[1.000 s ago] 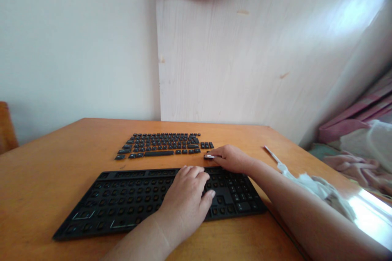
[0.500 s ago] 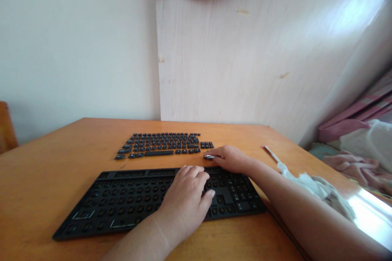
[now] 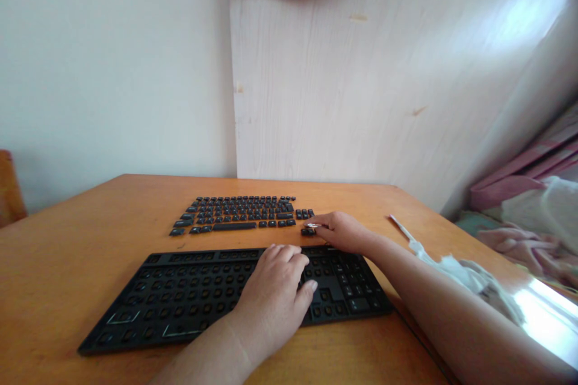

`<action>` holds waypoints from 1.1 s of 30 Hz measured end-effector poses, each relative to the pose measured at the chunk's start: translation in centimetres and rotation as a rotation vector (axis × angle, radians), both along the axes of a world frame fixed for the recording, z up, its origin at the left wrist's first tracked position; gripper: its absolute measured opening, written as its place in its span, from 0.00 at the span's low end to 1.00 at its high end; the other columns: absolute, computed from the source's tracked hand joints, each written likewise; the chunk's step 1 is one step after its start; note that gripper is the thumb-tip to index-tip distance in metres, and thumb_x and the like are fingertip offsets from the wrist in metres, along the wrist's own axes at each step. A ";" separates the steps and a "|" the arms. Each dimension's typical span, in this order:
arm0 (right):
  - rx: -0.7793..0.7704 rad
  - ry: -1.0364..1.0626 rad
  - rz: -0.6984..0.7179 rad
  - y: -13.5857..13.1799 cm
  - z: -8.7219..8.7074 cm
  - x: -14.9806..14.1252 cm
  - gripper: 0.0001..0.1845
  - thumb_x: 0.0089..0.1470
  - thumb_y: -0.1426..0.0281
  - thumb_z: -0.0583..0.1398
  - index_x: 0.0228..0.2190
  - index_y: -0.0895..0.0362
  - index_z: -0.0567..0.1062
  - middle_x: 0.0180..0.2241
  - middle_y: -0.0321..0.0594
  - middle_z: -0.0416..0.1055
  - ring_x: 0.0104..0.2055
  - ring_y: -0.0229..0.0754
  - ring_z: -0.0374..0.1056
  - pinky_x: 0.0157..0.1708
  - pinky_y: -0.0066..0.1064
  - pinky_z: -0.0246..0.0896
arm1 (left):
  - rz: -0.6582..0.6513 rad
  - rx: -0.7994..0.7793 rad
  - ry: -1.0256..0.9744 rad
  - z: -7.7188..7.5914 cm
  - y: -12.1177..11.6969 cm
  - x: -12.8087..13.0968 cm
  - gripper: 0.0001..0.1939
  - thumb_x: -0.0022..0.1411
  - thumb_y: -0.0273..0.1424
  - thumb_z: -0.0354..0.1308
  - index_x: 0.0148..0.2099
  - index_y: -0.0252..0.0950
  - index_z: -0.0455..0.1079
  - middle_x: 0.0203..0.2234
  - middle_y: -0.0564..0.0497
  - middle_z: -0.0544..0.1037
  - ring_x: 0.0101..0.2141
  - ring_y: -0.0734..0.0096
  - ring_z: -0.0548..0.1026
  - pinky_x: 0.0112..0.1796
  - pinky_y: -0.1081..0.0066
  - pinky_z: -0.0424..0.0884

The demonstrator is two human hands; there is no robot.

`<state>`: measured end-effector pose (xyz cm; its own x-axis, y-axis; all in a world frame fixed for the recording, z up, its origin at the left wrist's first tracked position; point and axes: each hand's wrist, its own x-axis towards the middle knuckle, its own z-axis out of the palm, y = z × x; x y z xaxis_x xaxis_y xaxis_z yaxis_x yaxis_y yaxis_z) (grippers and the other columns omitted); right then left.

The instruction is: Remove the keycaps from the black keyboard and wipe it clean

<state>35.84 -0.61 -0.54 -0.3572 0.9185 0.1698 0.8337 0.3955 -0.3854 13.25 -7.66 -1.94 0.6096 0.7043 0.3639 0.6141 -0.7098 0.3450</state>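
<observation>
A black keyboard base point(image 3: 194, 295) with most keycaps off lies on the wooden table point(image 3: 81, 234). My left hand point(image 3: 275, 289) rests on its right-centre part, fingers bent down onto the key sockets and holding nothing. Beyond it, rows of loose black keycaps point(image 3: 239, 213) are laid out on the table. My right hand point(image 3: 343, 231) lies just past the keyboard's far right edge, pinched on a small shiny metal tool point(image 3: 313, 225). The tool's tip is over a keycap point(image 3: 308, 232) at the right end of the laid-out rows.
A white cloth with a thin white stick point(image 3: 442, 261) lies on the table's right side. Pink bedding point(image 3: 533, 216) sits beyond the right edge. A pale wooden panel point(image 3: 338, 84) and white wall stand behind. A brown chair back point(image 3: 9, 189) shows at far left.
My right hand has shifted slightly away from me, and a dark keycap now shows on the table under the tool's tip. My left hand has stayed on the keyboard.
</observation>
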 end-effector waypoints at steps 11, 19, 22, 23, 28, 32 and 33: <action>-0.022 -0.080 -0.169 0.8 0.1 1.4 0.14 0.51 0.65 0.59 0.38 0.54 0.80 0.24 0.35 0.72 0.26 0.37 0.64 0.25 0.26 0.49 | -0.001 -0.008 0.008 0.1 0.0 -0.1 0.14 0.64 0.36 0.53 0.49 0.39 0.71 0.49 0.47 0.74 0.52 0.57 0.68 0.56 0.54 0.60; -0.055 -0.055 -0.107 1.1 -0.3 1.7 0.11 0.51 0.67 0.59 0.35 0.55 0.79 0.26 0.35 0.73 0.27 0.37 0.64 0.27 0.25 0.51 | 0.006 -0.012 0.016 0.1 0.1 0.0 0.14 0.64 0.36 0.53 0.50 0.39 0.71 0.50 0.47 0.73 0.52 0.58 0.67 0.57 0.54 0.59; -0.058 -0.044 -0.094 1.1 -0.4 1.7 0.12 0.52 0.67 0.58 0.36 0.55 0.79 0.27 0.36 0.74 0.27 0.37 0.65 0.27 0.26 0.51 | 0.003 -0.015 0.014 0.0 0.1 -0.1 0.14 0.64 0.36 0.53 0.50 0.39 0.71 0.50 0.47 0.73 0.53 0.58 0.67 0.57 0.55 0.59; -0.058 -0.040 -0.091 1.1 -0.4 1.6 0.12 0.52 0.67 0.58 0.36 0.55 0.79 0.26 0.35 0.74 0.27 0.37 0.64 0.27 0.26 0.51 | 0.003 -0.015 0.012 0.0 0.1 -0.1 0.14 0.64 0.36 0.53 0.50 0.39 0.71 0.50 0.47 0.73 0.53 0.58 0.67 0.57 0.55 0.60; -0.035 -0.020 -0.093 1.0 -0.5 1.6 0.12 0.52 0.65 0.59 0.35 0.56 0.79 0.24 0.35 0.72 0.26 0.37 0.63 0.25 0.26 0.50 | 0.003 -0.009 0.008 -0.2 0.1 -0.1 0.14 0.64 0.36 0.53 0.50 0.39 0.71 0.50 0.46 0.73 0.53 0.58 0.67 0.57 0.54 0.59; 0.064 0.077 -0.175 1.2 -0.2 1.8 0.15 0.53 0.63 0.58 0.39 0.56 0.78 0.22 0.34 0.69 0.24 0.36 0.61 0.25 0.26 0.51 | 0.004 -0.018 0.007 -0.1 0.0 -0.1 0.14 0.64 0.36 0.53 0.49 0.39 0.71 0.49 0.46 0.73 0.52 0.58 0.67 0.56 0.54 0.60; 0.089 0.120 -0.201 1.3 0.0 1.9 0.15 0.54 0.63 0.57 0.39 0.56 0.78 0.22 0.34 0.70 0.24 0.37 0.62 0.26 0.27 0.52 | 0.004 -0.021 0.007 0.0 0.0 -0.1 0.14 0.64 0.36 0.53 0.49 0.38 0.71 0.49 0.46 0.73 0.52 0.58 0.67 0.56 0.55 0.61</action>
